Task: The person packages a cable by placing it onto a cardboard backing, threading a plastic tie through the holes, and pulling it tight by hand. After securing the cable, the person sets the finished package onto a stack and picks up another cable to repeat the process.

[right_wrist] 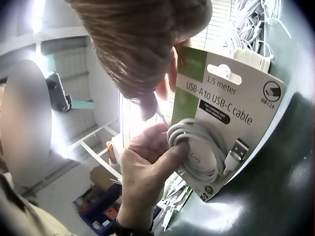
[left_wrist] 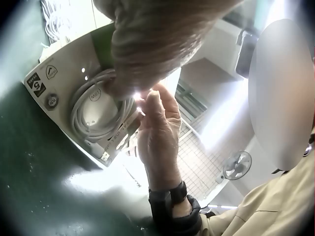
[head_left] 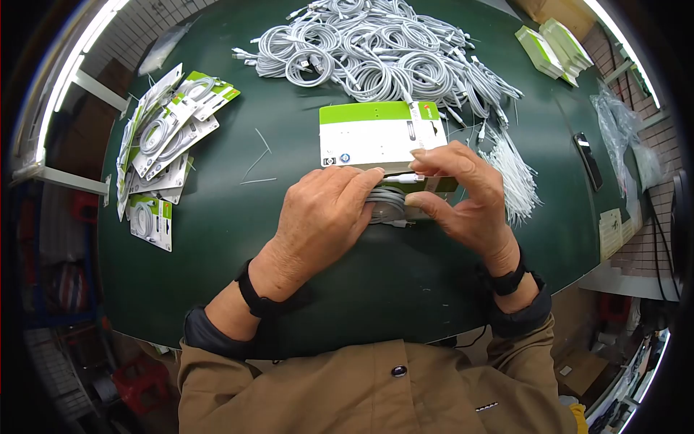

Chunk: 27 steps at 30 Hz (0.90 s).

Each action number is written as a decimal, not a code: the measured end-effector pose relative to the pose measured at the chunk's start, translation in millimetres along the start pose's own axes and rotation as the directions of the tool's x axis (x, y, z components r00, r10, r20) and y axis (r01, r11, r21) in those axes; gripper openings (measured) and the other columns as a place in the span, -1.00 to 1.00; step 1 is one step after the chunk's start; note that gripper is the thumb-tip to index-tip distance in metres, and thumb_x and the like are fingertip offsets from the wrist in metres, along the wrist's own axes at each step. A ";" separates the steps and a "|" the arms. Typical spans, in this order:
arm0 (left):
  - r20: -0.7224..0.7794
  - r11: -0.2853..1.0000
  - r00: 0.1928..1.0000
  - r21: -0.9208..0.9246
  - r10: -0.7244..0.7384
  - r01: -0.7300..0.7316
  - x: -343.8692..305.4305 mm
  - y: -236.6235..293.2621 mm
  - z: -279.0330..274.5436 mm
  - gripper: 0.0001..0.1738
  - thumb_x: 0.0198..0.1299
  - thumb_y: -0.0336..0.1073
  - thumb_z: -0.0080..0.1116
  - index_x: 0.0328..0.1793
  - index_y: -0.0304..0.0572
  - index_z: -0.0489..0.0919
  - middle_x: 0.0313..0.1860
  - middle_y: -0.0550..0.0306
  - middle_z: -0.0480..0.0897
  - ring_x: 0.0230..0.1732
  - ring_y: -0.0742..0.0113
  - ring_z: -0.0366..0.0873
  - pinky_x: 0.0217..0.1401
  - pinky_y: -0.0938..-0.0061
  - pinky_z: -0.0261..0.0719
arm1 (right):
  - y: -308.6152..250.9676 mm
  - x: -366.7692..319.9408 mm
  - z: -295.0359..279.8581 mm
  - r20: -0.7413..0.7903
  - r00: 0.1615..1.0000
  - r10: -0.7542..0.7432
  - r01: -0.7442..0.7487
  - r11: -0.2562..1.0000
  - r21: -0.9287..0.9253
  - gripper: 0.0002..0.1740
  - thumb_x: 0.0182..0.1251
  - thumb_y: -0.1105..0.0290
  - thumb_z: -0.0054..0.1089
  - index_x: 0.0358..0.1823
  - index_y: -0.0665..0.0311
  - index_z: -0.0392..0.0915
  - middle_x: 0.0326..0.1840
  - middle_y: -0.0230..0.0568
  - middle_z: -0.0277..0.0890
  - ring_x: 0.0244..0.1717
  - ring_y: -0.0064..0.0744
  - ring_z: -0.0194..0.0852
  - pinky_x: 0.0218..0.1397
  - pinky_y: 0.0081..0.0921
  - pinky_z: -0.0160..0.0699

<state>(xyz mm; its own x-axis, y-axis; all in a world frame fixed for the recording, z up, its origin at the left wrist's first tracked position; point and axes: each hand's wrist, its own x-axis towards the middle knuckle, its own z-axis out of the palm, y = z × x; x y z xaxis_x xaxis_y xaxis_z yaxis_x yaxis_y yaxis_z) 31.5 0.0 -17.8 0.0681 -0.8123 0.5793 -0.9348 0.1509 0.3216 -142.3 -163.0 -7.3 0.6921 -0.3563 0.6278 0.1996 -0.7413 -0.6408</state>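
Observation:
My left hand (head_left: pixel 322 206) grips a printed retail card (right_wrist: pixel 216 93) labelled USB-A to USB-C cable, its thumb pressed on the coiled grey USB cable (right_wrist: pixel 194 152) on the card's front. The cable's USB-A plug (right_wrist: pixel 236 156) lies along the card's edge. In the head view, a white connector (head_left: pixel 405 178) shows at the top of the held card. Around the card's right end, my right hand (head_left: pixel 470 184) has its thumb and index finger bent and apart. A thin pale strip (right_wrist: pixel 163 118) runs near its thumb in the right wrist view.
A large heap of coiled cables (head_left: pixel 376 50) lies at the back. Behind my hands rests a stack of cards (head_left: pixel 361 137). Finished-looking carded cables (head_left: pixel 163 137) pile at left; white cable ties (head_left: pixel 513 177), a phone (head_left: pixel 588 160) and green-white cards (head_left: pixel 553 50) sit at right.

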 end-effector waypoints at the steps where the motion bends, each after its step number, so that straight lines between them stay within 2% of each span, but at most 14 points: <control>1: -0.010 1.000 1.000 -0.012 0.003 -0.003 0.0 0.6 2.2 -0.49 -0.02 -0.51 0.49 0.15 -0.17 0.70 -0.14 -0.02 0.78 -0.19 -0.02 0.77 -0.09 0.17 0.74 | 3.1 -0.7 -0.1 0.018 0.998 -0.064 0.065 0.997 -0.030 -0.61 0.11 0.48 0.66 0.00 0.22 0.78 -0.17 -0.25 0.78 -0.22 -0.30 0.72 -0.16 -0.39 0.70; 2: -0.019 1.000 1.000 -0.023 0.007 -0.007 0.1 1.3 4.4 -0.50 -0.02 -0.52 0.48 0.13 -0.18 0.70 -0.14 -0.02 0.79 -0.18 -0.02 0.78 -0.08 0.18 0.74 | 6.2 -1.5 0.3 0.037 0.991 -0.127 0.129 0.990 -0.059 -0.60 0.08 0.48 0.68 -0.01 0.22 0.79 -0.16 -0.25 0.77 -0.22 -0.27 0.72 -0.15 -0.36 0.70; 5: -0.033 0.999 0.999 -0.041 0.008 -0.010 -2.7 0.8 6.5 -0.54 -0.03 -0.55 0.47 0.08 -0.20 0.69 -0.12 -0.02 0.80 -0.16 -0.02 0.79 -0.06 0.19 0.75 | 15.2 -5.5 3.8 0.062 0.985 -0.162 0.169 0.977 -0.129 -0.63 0.04 0.49 0.68 -0.08 0.20 0.80 -0.15 -0.25 0.75 -0.19 -0.23 0.71 -0.13 -0.33 0.69; 11: -0.092 0.998 0.995 -0.057 0.033 -0.039 -5.9 -1.8 10.4 -0.66 0.02 -0.63 0.45 -0.06 -0.23 0.68 -0.05 -0.01 0.82 -0.11 0.00 0.81 -0.03 0.22 0.78 | 11.3 -4.9 4.3 0.057 0.988 -0.144 0.151 0.978 -0.146 -0.68 -0.01 0.54 0.70 -0.18 0.18 0.83 -0.14 -0.25 0.73 -0.13 -0.24 0.70 -0.12 -0.36 0.69; 15: -0.148 0.994 0.986 -0.070 0.074 -0.085 -6.0 -2.3 11.9 -0.78 0.07 -0.64 0.45 -0.18 -0.27 0.68 -0.04 -0.06 0.81 -0.12 -0.01 0.81 -0.06 0.25 0.80 | 18.4 -10.9 8.3 0.039 0.998 -0.043 0.046 0.996 -0.078 -0.68 -0.01 0.54 0.69 -0.16 0.20 0.84 -0.13 -0.24 0.72 -0.13 -0.28 0.70 -0.09 -0.40 0.72; 18: -0.184 0.990 0.979 -0.091 0.092 -0.110 -6.5 -3.6 13.7 -0.79 0.04 -0.64 0.45 -0.22 -0.29 0.67 -0.05 -0.09 0.80 -0.14 -0.01 0.81 -0.09 0.26 0.81 | 17.4 -10.7 7.8 0.051 0.999 -0.019 0.023 0.998 -0.064 -0.68 0.00 0.53 0.69 -0.15 0.21 0.84 -0.14 -0.24 0.72 -0.14 -0.29 0.71 -0.09 -0.42 0.73; 21: -0.123 0.992 0.988 -0.076 0.090 -0.100 -5.4 -0.6 9.0 -0.76 0.00 -0.65 0.44 -0.21 -0.30 0.66 -0.06 -0.08 0.79 -0.14 -0.01 0.81 -0.09 0.25 0.81 | 16.4 -10.5 7.3 0.076 0.997 -0.030 0.036 0.997 -0.074 -0.69 0.02 0.52 0.69 -0.16 0.20 0.84 -0.15 -0.24 0.72 -0.16 -0.29 0.71 -0.11 -0.41 0.73; 27: -0.135 0.992 0.987 -0.073 0.092 -0.103 -6.3 -2.6 11.7 -0.74 -0.02 -0.66 0.44 -0.19 -0.30 0.68 -0.06 -0.07 0.79 -0.15 0.00 0.81 -0.09 0.26 0.82 | 18.4 -10.6 6.8 0.092 0.995 -0.045 0.053 0.995 -0.086 -0.72 0.02 0.51 0.68 -0.19 0.22 0.82 -0.18 -0.25 0.72 -0.17 -0.27 0.72 -0.14 -0.39 0.72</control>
<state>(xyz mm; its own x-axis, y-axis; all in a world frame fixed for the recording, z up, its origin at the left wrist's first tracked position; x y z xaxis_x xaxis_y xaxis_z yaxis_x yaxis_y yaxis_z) 29.5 -1.9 -31.1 0.0278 -0.7115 0.7021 -0.9087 0.2746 0.3143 -141.3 -169.0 -28.7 0.7435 -0.2687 0.6124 0.1756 -0.8052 -0.5664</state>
